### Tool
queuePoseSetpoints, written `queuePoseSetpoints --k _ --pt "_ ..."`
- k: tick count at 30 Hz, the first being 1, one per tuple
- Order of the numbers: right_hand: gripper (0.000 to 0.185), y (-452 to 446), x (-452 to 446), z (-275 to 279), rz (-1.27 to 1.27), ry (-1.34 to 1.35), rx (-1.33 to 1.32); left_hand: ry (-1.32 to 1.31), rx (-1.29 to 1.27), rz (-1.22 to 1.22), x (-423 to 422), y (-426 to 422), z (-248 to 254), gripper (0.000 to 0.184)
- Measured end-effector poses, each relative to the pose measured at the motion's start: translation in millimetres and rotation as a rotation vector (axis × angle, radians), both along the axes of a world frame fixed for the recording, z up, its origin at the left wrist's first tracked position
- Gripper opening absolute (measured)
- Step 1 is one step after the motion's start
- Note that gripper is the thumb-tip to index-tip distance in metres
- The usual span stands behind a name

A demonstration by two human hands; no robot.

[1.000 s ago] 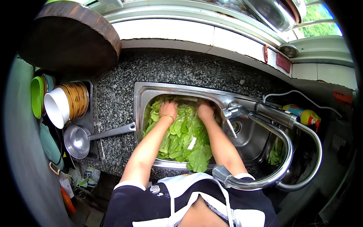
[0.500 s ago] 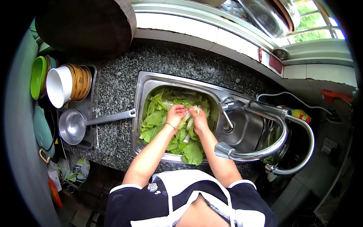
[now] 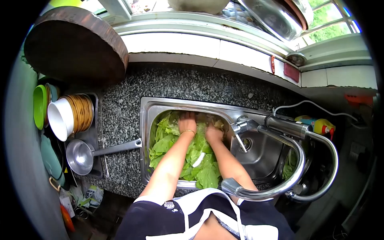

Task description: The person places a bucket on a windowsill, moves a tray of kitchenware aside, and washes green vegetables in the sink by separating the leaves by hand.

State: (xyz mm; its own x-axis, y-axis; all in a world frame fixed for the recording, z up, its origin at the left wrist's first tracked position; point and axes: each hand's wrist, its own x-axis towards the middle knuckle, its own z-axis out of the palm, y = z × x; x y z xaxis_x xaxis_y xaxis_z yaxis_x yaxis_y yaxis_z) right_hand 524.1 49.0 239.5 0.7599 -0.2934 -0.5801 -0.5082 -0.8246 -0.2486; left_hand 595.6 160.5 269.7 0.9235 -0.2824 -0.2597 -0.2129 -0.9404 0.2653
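Green leafy vegetables (image 3: 203, 170) with pale stalks fill the larger basin of the steel sink (image 3: 145, 132), and some leaves reach over its front rim. My left hand (image 3: 187, 122) reaches down among the leaves near the basin's back wall. Its fingers stretch away from me, with their tips hidden. To its right, my right hand (image 3: 214, 133) is also pushed into the greens by the right wall of the basin. Leaves and shadow hide most of its fingers, so I cannot tell whether it grips any.
A chrome faucet (image 3: 294, 148) arches over my right forearm, beside a smaller basin (image 3: 262, 160). To the left, a metal ladle (image 3: 80, 157) rests with its handle toward the sink, near stacked bowls (image 3: 62, 120). A round wooden chopping board (image 3: 76, 44) stands at back left.
Both hands have parted from being close together above the greens and gone down and away from me into the basin. The camera view has tilted upward.
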Motion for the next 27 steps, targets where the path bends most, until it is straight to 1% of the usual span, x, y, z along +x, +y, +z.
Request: queuePoseSetpoints --k 1,2,4,5,6,7,8,10,11,13,14,16,17,18,20,21,22,24,25,26,27 --pt "0.031 5 -11 -14 -0.115 0.059 -0.035 0.033 -0.014 0.054 -3 1 -6 0.033" --pt "0.03 13 1 23 -0.137 0.146 0.026 0.147 0.04 -0.071 -1 10 -16 0.035" --pt "0.03 23 -6 49 -0.02 -0.202 -0.024 0.243 -0.048 0.006 10 16 -3 0.029" --pt "0.03 22 -4 61 -0.015 -0.203 -0.037 0.283 -0.113 0.008 24 26 13 0.024" --pt "0.031 17 -12 75 -0.153 -0.32 0.083 0.335 -0.189 0.026 24 35 25 0.02" --pt "0.033 14 -18 84 -0.307 -0.446 0.218 0.17 -0.376 0.126 19 38 24 0.016" --pt "0.036 9 -21 83 -0.405 -0.409 0.351 0.009 -0.549 0.124 16 42 31 0.016" --pt "0.035 12 -15 114 -0.596 -0.434 0.693 0.271 -0.779 0.314 6 44 63 0.021" --pt "0.035 15 -13 122 -0.577 -0.441 0.696 0.293 -0.803 0.337 0 42 77 0.024" --pt "0.032 30 -12 132 -0.666 -0.601 0.901 0.309 -0.859 0.364 -19 38 95 0.028" --pt "0.032 32 -14 138 -0.668 -0.601 0.91 0.325 -0.915 0.399 -29 35 105 0.027" --pt "0.028 30 -12 151 -0.729 -0.468 1.139 0.412 -1.002 0.473 -46 29 119 0.025" --pt "0.023 27 -13 158 -0.741 -0.459 1.195 0.376 -1.091 0.467 -53 26 119 0.022" --pt "0.023 23 -17 158 -0.746 -0.463 1.196 0.378 -1.088 0.462 -59 25 119 0.022" --pt "0.019 9 -17 155 -0.795 -0.383 1.278 0.516 -1.278 0.496 -61 22 118 0.023" --pt "0.019 0 -15 148 -0.754 -0.314 1.257 0.536 -1.198 0.501 -57 23 113 0.025" --pt "0.019 -8 -12 137 -0.741 -0.203 1.155 0.657 -1.152 0.613 -49 24 105 0.023" --pt "0.021 -15 -2 113 -0.734 -0.096 0.894 0.442 -0.905 0.553 -32 26 56 0.019" --pt "0.026 -13 2 85 -0.671 -0.192 0.596 0.399 -0.844 0.544 -18 25 36 0.018" --pt "0.033 -5 2 57 -0.512 -0.316 0.259 0.356 -0.781 0.537 -7 24 21 0.017" --pt "0.035 9 7 63 -0.348 -0.188 0.196 0.241 -0.709 0.499 2 21 25 0.021"
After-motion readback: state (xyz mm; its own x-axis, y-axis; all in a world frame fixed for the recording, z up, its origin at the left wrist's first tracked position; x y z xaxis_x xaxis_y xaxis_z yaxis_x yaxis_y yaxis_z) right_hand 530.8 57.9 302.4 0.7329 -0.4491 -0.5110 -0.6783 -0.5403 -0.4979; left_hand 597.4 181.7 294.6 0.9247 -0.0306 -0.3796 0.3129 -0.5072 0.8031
